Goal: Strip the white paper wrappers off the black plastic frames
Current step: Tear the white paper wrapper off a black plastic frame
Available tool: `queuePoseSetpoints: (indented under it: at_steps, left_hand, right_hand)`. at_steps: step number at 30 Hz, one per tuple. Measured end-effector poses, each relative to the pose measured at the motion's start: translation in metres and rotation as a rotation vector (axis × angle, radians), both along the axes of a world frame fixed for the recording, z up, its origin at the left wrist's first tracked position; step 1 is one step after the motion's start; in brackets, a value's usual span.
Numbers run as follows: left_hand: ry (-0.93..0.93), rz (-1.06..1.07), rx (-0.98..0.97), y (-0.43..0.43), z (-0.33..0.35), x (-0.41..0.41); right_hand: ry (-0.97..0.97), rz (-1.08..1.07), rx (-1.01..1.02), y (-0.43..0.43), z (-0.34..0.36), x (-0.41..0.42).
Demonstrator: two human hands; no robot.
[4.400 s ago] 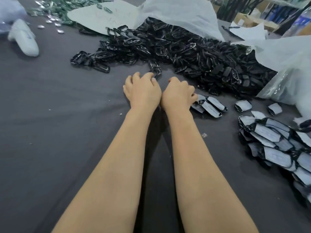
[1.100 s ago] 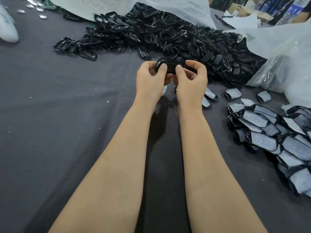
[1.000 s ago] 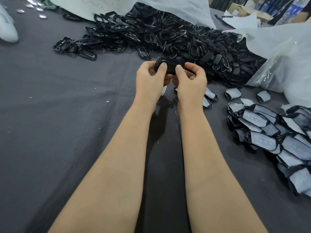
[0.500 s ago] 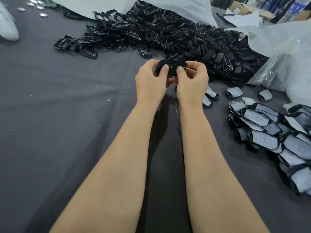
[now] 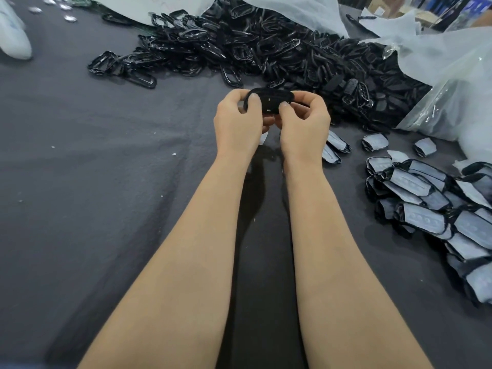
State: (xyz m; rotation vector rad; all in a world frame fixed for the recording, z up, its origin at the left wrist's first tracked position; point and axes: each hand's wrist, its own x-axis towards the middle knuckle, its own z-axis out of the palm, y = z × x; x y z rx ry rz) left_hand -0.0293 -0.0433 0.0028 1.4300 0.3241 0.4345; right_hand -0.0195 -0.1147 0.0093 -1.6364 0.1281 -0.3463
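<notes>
A black frame [image 5: 269, 102] is held up off the table between both hands, lying crosswise with its long side left to right, just in front of the big heap of bare frames [image 5: 266, 51]. The face turned to the camera is bare black with a few small pale marks on it.

The left hand [image 5: 237, 121] grips the frame's left end: its thumb [image 5: 252, 99] lies over the front and its curled fingers wrap round behind. The right hand [image 5: 303, 122] pinches the right end in the same way, thumb on the front and fingers bent round the far edge. A small scrap of white paper [image 5: 263, 138] shows beneath the left hand; whether it is held or lies on the cloth cannot be told.

Both forearms reach straight forward, side by side and nearly parallel, with the backs of the hands toward the camera and the wrists close together.

Just beside the right wrist lie two wrapped frames [image 5: 334, 149], and farther right two more small wrapped pieces [image 5: 375, 141]. At the right edge sits a pile of wrapped frames [image 5: 439, 209]. All of this rests on a grey cloth [image 5: 106, 182]. A clear plastic bag [image 5: 452, 83] lies at the heap's right end, and a white sheet [image 5: 279, 6] lies behind the heap.
</notes>
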Motion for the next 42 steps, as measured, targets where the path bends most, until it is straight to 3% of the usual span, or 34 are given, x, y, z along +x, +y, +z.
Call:
queuePoseSetpoints:
  at_steps: [5, 12, 23, 25, 28, 31, 33, 38, 42]
  left_hand:
    - [0.02, 0.039, 0.086, 0.002, 0.0, 0.002]
    - [0.033, 0.166, 0.037, 0.011, 0.0, 0.003]
    - [0.065, 0.134, 0.09, 0.014, -0.002, 0.003]
    - [0.055, 0.146, 0.08, 0.014, -0.002, 0.004]
    - [0.042, 0.184, 0.019, 0.015, -0.001, 0.006]
    - [0.03, 0.224, -0.011, 0.017, -0.001, 0.007]
    - [0.024, 0.24, -0.026, 0.017, -0.001, 0.007]
    - [0.013, 0.267, -0.048, 0.018, -0.001, 0.007]
    - [0.011, 0.28, -0.057, 0.017, -0.001, 0.006]
  right_hand:
    - [0.01, -0.007, -0.016, 0.005, 0.001, -0.001]
    - [0.04, 0.02, -0.031, 0.022, 0.002, 0.001]
    - [-0.001, 0.024, -0.137, 0.019, -0.001, 0.002]
    - [-0.027, 0.019, -0.261, 0.015, 0.004, 0.003]
    - [-0.012, -0.006, -0.634, 0.009, 0.009, 0.005]
    - [0.164, 0.125, -0.92, 0.01, 0.008, 0.007]
    - [0.245, 0.184, -0.988, 0.014, 0.007, 0.006]
    - [0.157, 0.163, -0.879, 0.016, 0.0, 0.006]
    - [0.086, 0.1, -0.489, 0.018, -0.004, 0.007]
